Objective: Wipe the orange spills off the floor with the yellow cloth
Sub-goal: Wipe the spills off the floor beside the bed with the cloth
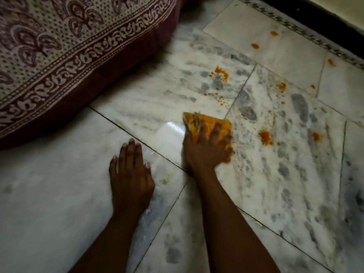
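My right hand (204,148) presses a crumpled yellow cloth (204,123) flat onto the marble floor (275,174), fingers spread over it. My left hand (131,174) rests palm down on the floor to its left, holding nothing. Orange spills lie beyond and right of the cloth: a blob (265,136) and a smaller spot (315,136) to the right, a scattered patch (220,72) farther off, another smear (281,86), and small drops (255,45) near the far wall.
A mattress with a maroon and cream patterned cover (59,56) fills the upper left, its edge on the floor. A dark skirting strip (325,22) runs along the far right wall. Tile joints cross the floor.
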Motion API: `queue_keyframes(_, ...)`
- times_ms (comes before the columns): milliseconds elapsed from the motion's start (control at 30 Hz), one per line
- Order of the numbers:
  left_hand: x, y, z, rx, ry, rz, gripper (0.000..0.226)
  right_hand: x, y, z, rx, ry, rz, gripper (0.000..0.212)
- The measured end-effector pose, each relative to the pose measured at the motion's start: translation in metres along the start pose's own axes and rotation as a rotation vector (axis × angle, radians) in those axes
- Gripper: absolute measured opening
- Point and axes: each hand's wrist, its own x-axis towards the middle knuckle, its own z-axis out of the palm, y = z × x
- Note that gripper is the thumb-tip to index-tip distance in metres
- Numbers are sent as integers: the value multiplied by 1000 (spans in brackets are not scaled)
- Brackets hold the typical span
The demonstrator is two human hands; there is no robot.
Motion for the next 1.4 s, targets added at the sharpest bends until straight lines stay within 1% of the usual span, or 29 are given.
queue_keyframes(33,0,0,-1,2,1,3,63,6,-14,3,-15,-30,-71,71)
queue_keyframes(100,1,0,-1,-3,1,1,63,-5,-21,10,-68,-59,-293,68)
queue_keyframes(167,2,1,-2,-6,-9,-2,63,-34,0,7,-88,-115,-505,62)
queue_keyframes(200,2,0,-3,-7,-15,-3,63,-49,18,2,-94,-138,-576,60)
queue_keyframes(233,2,0,-2,-9,-20,-5,63,-61,39,-4,-109,-153,-597,59)
queue_keyframes(267,2,0,-2,-12,-25,-9,63,-67,57,-10,-125,-146,-563,60)
queue_keyframes(333,3,0,-2,-17,-38,-11,63,-57,73,-16,-135,-107,-345,69)
queue_keyframes(400,3,0,-2,-15,-41,-18,64,-28,49,-12,-94,-56,-90,77)
queue_keyframes(433,3,0,-1,-13,-45,-19,64,-11,26,-10,-49,-38,16,77)
queue_keyframes(467,3,1,-2,-16,-51,-22,65,6,1,-10,1,-54,82,76)
queue_keyframes(500,2,1,-3,-19,-50,-24,65,21,-23,-9,40,-95,91,75)
queue_keyframes(533,2,1,-4,-22,-45,-25,65,31,-41,-8,45,-143,45,75)
queue_keyframes(600,3,1,-5,-21,-37,-23,65,30,-56,-4,-33,-230,-161,76)
queue_keyframes(667,3,1,-6,-35,-39,-24,64,8,-39,-3,-128,-290,-389,76)
queue_keyframes(733,2,1,-7,-50,-48,-19,65,-23,0,-8,-183,-281,-510,70)
queue_keyframes(767,2,1,-8,-56,-53,-18,65,-36,22,-12,-188,-247,-517,66)
queue_keyframes(800,2,1,-8,-57,-57,-15,65,-43,41,-17,-186,-218,-478,64)
queue_keyframes(867,2,0,-7,-52,-61,-9,66,-39,55,-21,-164,-178,-327,70)
queue_keyframes(933,1,0,-6,-53,-71,-5,67,-19,32,-17,-107,-149,-177,75)
queue_keyframes(1000,1,-3,-4,-84,-87,-10,68,0,-5,-14,-35,-174,-95,74)
queue_keyframes(1033,3,-6,-5,-112,-95,-18,69,7,-17,-11,-10,-176,-90,75)
queue_keyframes(1100,11,-13,-8,-192,-101,-2,67,14,-20,-10,-15,-164,-128,77)
queue_keyframes(1200,52,-27,-9,-277,-106,160,59,18,-2,-12,-56,-223,-198,76)
queue_keyframes(1267,95,-27,-1,-291,-99,242,59,19,-1,-15,-72,-269,-214,75)
queue_keyframes(1333,136,-16,8,-340,-116,228,61,21,-4,-16,-84,-253,-201,75)
queue_keyframes(1400,156,-3,16,-318,-160,203,65,20,-3,-13,-87,-236,-194,76)
